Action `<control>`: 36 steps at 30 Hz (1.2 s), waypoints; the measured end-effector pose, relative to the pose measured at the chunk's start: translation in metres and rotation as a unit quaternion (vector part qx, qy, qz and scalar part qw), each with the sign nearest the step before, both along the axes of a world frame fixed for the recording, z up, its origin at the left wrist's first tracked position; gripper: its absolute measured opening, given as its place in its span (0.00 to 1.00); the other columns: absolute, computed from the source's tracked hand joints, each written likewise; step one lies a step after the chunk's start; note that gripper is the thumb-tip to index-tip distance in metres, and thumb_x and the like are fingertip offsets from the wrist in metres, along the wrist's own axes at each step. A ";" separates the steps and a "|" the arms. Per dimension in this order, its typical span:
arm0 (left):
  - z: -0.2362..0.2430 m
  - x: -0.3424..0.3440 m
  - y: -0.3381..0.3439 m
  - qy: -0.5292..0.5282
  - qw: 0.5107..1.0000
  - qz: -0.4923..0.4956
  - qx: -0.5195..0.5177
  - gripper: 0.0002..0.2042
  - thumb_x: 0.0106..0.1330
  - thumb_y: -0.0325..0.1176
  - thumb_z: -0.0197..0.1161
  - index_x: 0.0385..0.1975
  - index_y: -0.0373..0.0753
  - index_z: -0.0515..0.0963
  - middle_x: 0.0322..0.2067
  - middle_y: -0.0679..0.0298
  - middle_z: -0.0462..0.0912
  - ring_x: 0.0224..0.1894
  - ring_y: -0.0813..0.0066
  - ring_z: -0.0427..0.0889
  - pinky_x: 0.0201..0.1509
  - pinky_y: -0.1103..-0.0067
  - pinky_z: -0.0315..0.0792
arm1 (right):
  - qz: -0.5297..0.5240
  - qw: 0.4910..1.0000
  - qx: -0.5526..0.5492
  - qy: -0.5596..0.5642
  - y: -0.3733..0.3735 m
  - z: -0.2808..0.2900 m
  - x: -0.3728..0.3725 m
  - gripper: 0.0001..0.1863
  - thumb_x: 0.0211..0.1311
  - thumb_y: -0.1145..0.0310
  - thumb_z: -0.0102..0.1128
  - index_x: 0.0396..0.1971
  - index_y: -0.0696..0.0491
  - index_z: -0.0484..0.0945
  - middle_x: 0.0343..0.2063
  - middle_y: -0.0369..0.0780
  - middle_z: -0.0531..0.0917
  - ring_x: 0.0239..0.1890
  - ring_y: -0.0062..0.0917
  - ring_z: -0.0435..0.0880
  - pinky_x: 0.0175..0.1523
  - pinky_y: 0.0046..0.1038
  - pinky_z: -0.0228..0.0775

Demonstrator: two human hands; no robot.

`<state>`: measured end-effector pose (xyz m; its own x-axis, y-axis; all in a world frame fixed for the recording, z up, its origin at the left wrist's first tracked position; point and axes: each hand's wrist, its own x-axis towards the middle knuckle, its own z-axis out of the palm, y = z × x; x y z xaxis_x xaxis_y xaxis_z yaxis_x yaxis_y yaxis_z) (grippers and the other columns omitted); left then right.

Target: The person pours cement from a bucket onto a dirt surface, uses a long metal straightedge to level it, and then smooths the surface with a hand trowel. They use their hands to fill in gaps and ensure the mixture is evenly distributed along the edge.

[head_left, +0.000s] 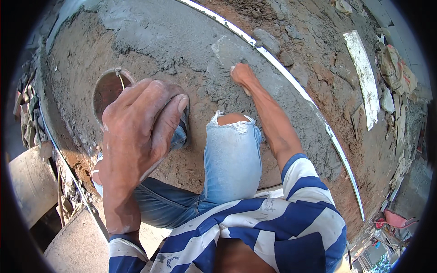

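- Grey wet mortar (154, 27) spreads across the upper middle of the ground ahead of you, smooth toward the top and lumpy nearer your knees.
- Your right hand (244, 75) reaches forward at upper centre, its fingers closed around the handle end of a trowel (227, 51).
- The trowel lies on the mortar just beyond that fist, its flat blade smeared the same grey and pointing away from you.
- Your left hand (144, 116) is raised close to the camera, looking large, with fingers bent and thumb drawn in beside them; you cannot tell from this view whether it grips anything.
- Partly hidden behind that hand is a round bucket (105, 96) with a thin cord at its rim.
- To the right of the trowel, a long white strip (291, 78) runs along the mortar's edge, with a grey stone (266, 42) just beside it.
- Farther right, a pale board (364, 79) lies on brown soil (321, 41), near a crumpled sack (397, 70).
- Your bent knee, in torn blue jeans (233, 159), shows at centre.
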<state>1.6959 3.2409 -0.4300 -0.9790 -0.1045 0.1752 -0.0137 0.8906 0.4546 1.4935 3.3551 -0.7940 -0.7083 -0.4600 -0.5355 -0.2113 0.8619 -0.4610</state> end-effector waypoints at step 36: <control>-0.013 -0.034 0.035 -0.098 0.994 -0.023 -0.034 0.12 0.70 0.35 0.54 0.39 0.31 0.78 0.31 0.59 0.82 0.30 0.76 0.78 0.36 0.81 0.70 | -0.388 0.757 -0.378 -0.364 0.041 -0.031 0.169 0.20 0.66 0.53 0.48 0.32 0.57 0.74 0.19 0.38 0.76 0.18 0.22 0.74 0.24 0.28 0.68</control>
<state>1.6619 3.2763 -0.4426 -0.9985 -0.0523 -0.0134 -0.0534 0.9212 0.3853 1.6629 3.3964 -0.8251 -0.5658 -0.4259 -0.7061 0.7719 0.0276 -0.6352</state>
